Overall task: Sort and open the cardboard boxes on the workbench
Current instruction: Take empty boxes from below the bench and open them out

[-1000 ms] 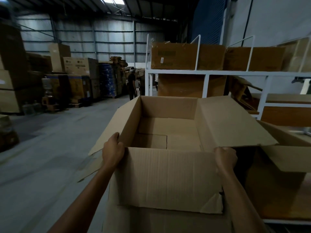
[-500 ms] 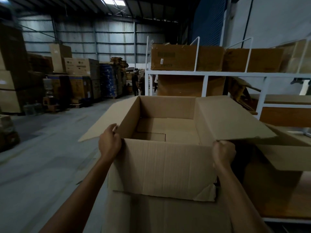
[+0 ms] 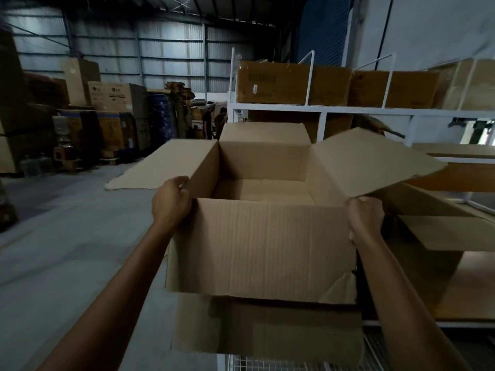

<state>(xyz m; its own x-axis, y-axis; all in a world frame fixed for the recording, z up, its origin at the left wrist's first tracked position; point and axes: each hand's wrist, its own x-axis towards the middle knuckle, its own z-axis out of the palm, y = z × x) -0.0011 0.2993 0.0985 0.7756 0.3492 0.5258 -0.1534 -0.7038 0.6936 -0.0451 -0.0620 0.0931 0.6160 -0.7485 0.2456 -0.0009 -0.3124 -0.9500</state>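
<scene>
Head view. "Why do the left hand (image 3: 171,202) and right hand (image 3: 365,216) sit at the cardboard box's (image 3: 265,242) near corners?"
"Fingers (image 3: 182,180) curl round each side wall's rim, probably to steady it, flaps (image 3: 375,162) spread, at the workbench's (image 3: 471,285) edge."

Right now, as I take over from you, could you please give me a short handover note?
Left hand grips the open box at its near left corner; right hand grips the near right corner.
Flaps spread, nothing visible inside.
Another opened box stands to its right on the workbench.
Left: set this one down, then check the closed boxes on the white rack.
</scene>
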